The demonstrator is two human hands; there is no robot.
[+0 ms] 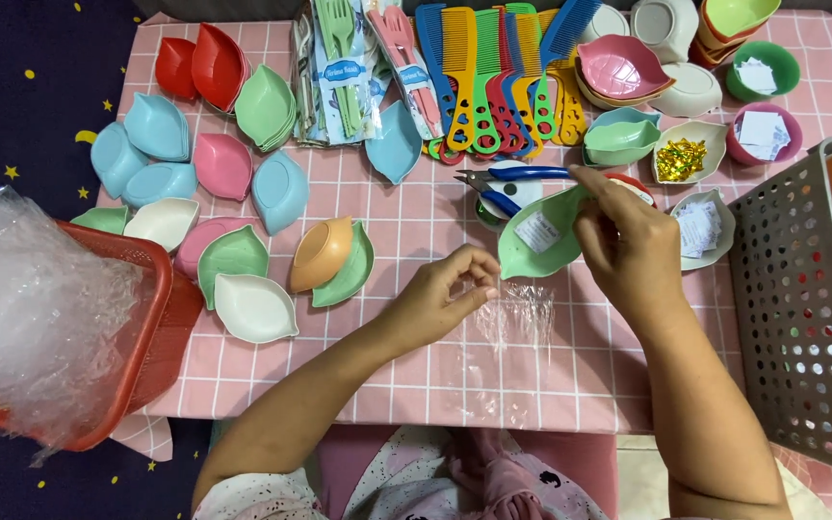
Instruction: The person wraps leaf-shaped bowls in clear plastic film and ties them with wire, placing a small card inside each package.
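My right hand [628, 241] holds a green leaf-shaped dish [543, 236] by its rim, tilted above the pink checked table [387, 347]. A small white paper slip [537, 232] lies inside the dish. My left hand [445, 294] pinches the edge of a clear plastic bag [507, 332] that lies flat on the cloth just below the dish. Blue-handled pliers [507, 183] rest on the table right behind the dish.
Many leaf-shaped dishes [233, 193] in several colours cover the left half. Packed cutlery [344, 67] and coloured combs [493, 77] lie at the back. Bowls with paper slips [763, 130] and gold bits [681, 159] stand right. A red basket of plastic bags [40, 318] sits left, a grey basket [811, 308] right.
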